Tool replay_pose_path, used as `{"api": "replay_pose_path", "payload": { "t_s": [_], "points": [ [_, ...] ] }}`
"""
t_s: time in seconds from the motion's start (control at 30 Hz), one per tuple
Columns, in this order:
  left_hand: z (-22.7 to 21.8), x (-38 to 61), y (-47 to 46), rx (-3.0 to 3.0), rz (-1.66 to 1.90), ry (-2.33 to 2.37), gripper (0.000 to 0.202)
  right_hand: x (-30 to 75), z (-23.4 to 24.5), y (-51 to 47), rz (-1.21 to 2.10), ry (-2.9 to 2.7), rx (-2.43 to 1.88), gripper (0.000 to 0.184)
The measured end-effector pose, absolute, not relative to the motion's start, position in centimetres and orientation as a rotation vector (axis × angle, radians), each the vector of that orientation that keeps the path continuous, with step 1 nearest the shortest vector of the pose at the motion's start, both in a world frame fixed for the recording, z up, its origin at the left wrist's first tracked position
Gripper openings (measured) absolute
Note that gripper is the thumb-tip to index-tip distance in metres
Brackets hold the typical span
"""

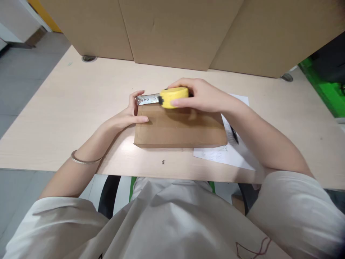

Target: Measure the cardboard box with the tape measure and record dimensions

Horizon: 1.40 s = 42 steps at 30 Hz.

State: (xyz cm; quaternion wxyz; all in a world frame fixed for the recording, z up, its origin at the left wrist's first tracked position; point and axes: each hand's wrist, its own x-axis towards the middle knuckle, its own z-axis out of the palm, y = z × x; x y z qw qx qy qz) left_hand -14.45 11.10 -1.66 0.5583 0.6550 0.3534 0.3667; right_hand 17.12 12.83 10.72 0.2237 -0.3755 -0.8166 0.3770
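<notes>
A flat brown cardboard box [179,129] lies on the pale wooden table [67,118] in front of me. My right hand [205,97] grips a yellow tape measure [174,96] over the box's far edge. A short length of its metal blade [147,99] is pulled out to the left. My left hand [130,113] pinches the blade's end at the box's far left corner, with the thumb resting on the box top. A silver bangle [83,160] circles my left wrist.
A white printed sheet [229,151] lies under the box's right side, with a dark pen [234,135] on it. Large cardboard panels [178,32] stand along the table's far edge. Grey floor shows to the left, something green at the right.
</notes>
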Motion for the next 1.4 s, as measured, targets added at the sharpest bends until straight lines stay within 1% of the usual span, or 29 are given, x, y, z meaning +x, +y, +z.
{"api": "replay_pose_path", "payload": {
  "t_s": [0.1, 0.3, 0.43, 0.57, 0.6, 0.63, 0.7, 0.73, 0.77, 0.83, 0.9, 0.93, 1.0, 1.03, 1.1, 1.17, 1.23, 1.33, 1.4],
  "points": [
    [-1.8, -15.0, 11.5, 1.614, 0.815, 0.788, 0.116, 14.4, 10.0, 13.1, 1.017, -2.425, -0.913, 0.061],
    [-1.5, -15.0, 11.6, 1.640, 0.835, 0.811, 0.126, 14.3, 8.8, 13.3, 0.852, -2.539, -0.752, 0.072],
    [-1.1, -15.0, 11.3, 1.645, 0.810, 0.795, 0.126, 16.1, 8.4, 12.8, 0.764, -2.568, -0.777, 0.078],
    [-0.9, -15.1, 11.2, 1.712, 0.792, 0.857, 0.125, 18.6, 9.0, 11.6, 0.719, -2.589, -0.836, 0.092],
    [-0.8, -15.1, 11.2, 1.741, 0.783, 0.883, 0.125, 19.8, 9.3, 11.3, 0.696, -2.554, -0.869, 0.091],
    [-0.5, -15.1, 11.1, 1.781, 0.781, 0.910, 0.123, 21.2, 9.5, 10.9, 0.662, -2.498, -0.927, 0.086],
    [0.7, -14.9, 10.7, 1.915, 0.831, 0.956, 0.115, 24.5, 9.8, 10.1, 0.559, -2.362, -1.144, 0.063],
    [1.6, -14.6, 10.2, 2.009, 0.895, 0.970, 0.106, 26.4, 9.7, 9.7, 0.483, -2.308, -1.315, 0.052],
    [2.7, -14.1, 9.6, 2.121, 0.976, 0.986, 0.095, 28.1, 9.5, 9.3, 0.396, -2.280, -1.527, 0.047],
    [5.2, -12.6, 8.0, 2.383, 1.160, 1.002, 0.070, 31.1, 8.4, 8.2, 0.214, -2.260, -1.954, 0.050],
    [7.4, -10.1, 5.9, 2.738, 1.202, 1.013, 0.066, 32.9, 6.9, 7.0, 0.150, -2.267, -2.268, 0.055],
    [8.1, -8.5, 4.8, 2.944, 1.206, 0.907, 0.062, 33.4, 6.1, 6.4, 0.173, -2.286, -2.358, 0.056],
    [8.4, -5.1, 2.6, 3.227, 1.201, 0.596, 0.042, 33.8, 4.7, 5.2, 0.252, -2.341, -2.399, 0.055],
    [8.1, -3.3, 1.5, 3.319, 1.072, 0.438, 0.033, 33.9, 4.2, 4.8, 0.276, -2.360, -2.368, 0.051],
    [6.7, 0.1, -0.3, 3.378, 0.741, 0.180, 0.027, 34.1, 3.6, 3.9, 0.347, -2.342, -2.254, 0.043],
    [5.0, 3.1, -1.7, 3.288, 0.411, 0.126, 0.031, 34.5, 3.4, 3.3, 0.544, -2.197, -2.095, 0.041],
    [3.5, 5.5, -2.4, 3.205, 0.180, 0.235, 0.040, 35.1, 3.4, 2.7, 0.826, -1.911, -1.906, 0.043],
    [2.4, 8.1, -2.5, 3.165, -0.001, 0.394, 0.055, 35.6, 2.9, 1.8, 1.130, -1.493, -1.622, 0.043],
    [2.3, 9.2, -2.2, 3.155, -0.041, 0.454, 0.061, 35.6, 2.4, 1.4, 1.246, -1.421, -1.463, 0.047]
  ]
}}
